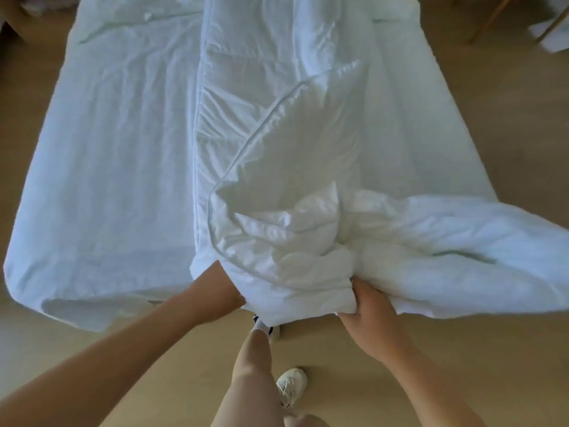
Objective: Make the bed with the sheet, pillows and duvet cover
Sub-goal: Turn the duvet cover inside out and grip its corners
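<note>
A white sheet (117, 155) covers the bed, wrinkled, its near left corner hanging loose over the foot. A white quilted duvet (295, 155) lies bunched along the bed's right half, with a piped edge curving across it. Part of the duvet spills off the near right corner. My right hand (369, 306) grips a gathered wad of the duvet at the foot of the bed. My left hand (228, 291) reaches under the duvet's near edge; its fingers are hidden by the fabric. No pillows are clearly visible.
Wooden floor (462, 365) surrounds the bed. My legs and white shoes (291, 385) stand close to the foot of the bed. Wooden furniture legs (489, 16) stand at the far right, and a dark wooden piece shows at the far left.
</note>
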A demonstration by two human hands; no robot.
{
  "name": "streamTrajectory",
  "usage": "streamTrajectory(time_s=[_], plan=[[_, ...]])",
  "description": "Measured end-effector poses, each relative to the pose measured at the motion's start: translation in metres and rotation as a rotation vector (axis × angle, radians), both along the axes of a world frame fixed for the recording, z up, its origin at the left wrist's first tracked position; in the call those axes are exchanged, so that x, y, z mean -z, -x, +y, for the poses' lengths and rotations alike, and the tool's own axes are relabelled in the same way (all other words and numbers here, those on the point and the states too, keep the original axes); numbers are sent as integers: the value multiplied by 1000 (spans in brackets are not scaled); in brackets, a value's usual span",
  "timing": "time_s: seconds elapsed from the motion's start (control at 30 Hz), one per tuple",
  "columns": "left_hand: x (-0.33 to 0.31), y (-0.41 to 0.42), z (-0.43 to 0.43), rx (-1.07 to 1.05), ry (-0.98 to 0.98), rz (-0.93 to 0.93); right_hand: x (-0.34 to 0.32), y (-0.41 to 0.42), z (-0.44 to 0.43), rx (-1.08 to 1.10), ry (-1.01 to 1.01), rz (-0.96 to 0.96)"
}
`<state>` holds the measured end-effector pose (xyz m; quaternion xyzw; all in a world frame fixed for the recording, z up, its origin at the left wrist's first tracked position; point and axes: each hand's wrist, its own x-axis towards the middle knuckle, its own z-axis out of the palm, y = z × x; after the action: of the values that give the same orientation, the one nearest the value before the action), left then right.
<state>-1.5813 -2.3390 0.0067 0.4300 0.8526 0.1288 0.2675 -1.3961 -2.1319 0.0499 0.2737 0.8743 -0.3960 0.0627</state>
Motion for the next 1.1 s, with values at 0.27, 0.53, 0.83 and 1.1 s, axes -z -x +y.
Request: streamTrajectory(time_s=[0.27, 0.53, 0.83, 1.1], plan=[[-94, 36, 48, -849, -681, -693, -32, -12, 3, 451, 336, 247], [-31, -36, 165, -276, 129, -161, 22, 3, -2, 429, 487, 79], [-15, -133, 34, 181, 156, -331, 55, 9, 35, 913, 509, -154], [-83, -66, 59, -166, -309, -327, 9, 25, 28, 656, 149, 50]])
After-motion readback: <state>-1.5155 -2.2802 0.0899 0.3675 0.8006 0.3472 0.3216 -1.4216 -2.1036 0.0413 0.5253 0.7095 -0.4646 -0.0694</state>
